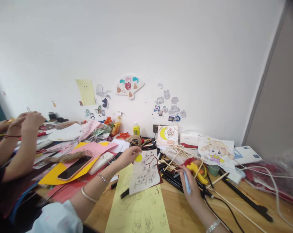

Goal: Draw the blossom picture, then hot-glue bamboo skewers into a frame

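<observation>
White paper, drawn with brown branches, a yellow disc and flowers in dark outline, makes the sheet point(145, 174) between the person's two hands. The left hand point(130, 156) comes from the left side and has its thumb and fingers pinched at the upper left corner of this sheet, next to the yellow disc. The right hand point(189, 184) is bent around a slim light-blue pen point(186, 183); how each finger presses on it, I cannot tell.

Under the white sheet is a long pale-yellow paper point(138, 212) with pencil lines, on a light-brown wooden table point(180, 213). At the lower left edge of the white sheet there is a short black marker point(124, 193). Several black markers point(172, 180) lie in a group between the white sheet and the right hand, and behind them thin pale wooden sticks point(172, 161) cross one another. To the left, near the left forearm, a phone with a dark screen point(75, 167) rests on orange-yellow paper point(49, 176). Farther left, a co-worker's hands point(33, 122) are raised close to each other.
</observation>
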`<state>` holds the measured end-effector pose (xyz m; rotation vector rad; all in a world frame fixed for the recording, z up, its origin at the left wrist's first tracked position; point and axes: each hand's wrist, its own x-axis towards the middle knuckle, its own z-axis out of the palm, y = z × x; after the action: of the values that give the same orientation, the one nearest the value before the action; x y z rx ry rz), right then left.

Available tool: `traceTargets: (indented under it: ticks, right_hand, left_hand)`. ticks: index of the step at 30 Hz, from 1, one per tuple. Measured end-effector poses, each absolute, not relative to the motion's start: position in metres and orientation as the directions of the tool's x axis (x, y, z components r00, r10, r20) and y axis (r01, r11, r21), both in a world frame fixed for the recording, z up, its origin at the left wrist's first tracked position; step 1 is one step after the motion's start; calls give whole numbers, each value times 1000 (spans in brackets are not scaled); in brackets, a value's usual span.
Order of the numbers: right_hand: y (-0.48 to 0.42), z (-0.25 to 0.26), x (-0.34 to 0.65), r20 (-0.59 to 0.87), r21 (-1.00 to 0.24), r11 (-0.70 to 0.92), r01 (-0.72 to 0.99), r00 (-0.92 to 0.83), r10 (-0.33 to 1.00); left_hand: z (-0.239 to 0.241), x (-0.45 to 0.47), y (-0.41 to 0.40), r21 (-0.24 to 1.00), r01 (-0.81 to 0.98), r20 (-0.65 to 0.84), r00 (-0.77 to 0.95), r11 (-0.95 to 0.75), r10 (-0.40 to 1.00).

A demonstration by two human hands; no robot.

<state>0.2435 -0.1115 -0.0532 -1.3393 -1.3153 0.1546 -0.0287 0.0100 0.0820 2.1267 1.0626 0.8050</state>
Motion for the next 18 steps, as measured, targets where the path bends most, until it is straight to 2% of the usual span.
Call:
traceTargets:
  ticks: [6,8,10,12,14,18]
  right_hand:
    - [-113,-52,227,501,-833,372,411,271,822]
    - [-117,-45,223,454,-882,370,291,313,835]
    - [-121,-37,221,383,-923,370,103,334,861]
    - [-124,-30,224,297,-933,347,-92,344,891]
    - [-125,-26,230,230,-921,333,-201,410,883]
    - [-126,-19,252,195,-931,322,-170,515,835]
  left_hand:
    - [130,5,-40,845,180,307,606,-503,733]
    - [140,12,-52,881,108,298,630,-461,717]
    - [141,15,-57,907,65,285,632,-416,721]
    - [132,16,-55,925,52,266,615,-375,742]
    - [114,15,-47,941,69,233,583,-333,779]
    - [67,9,-31,965,162,99,507,-207,856]
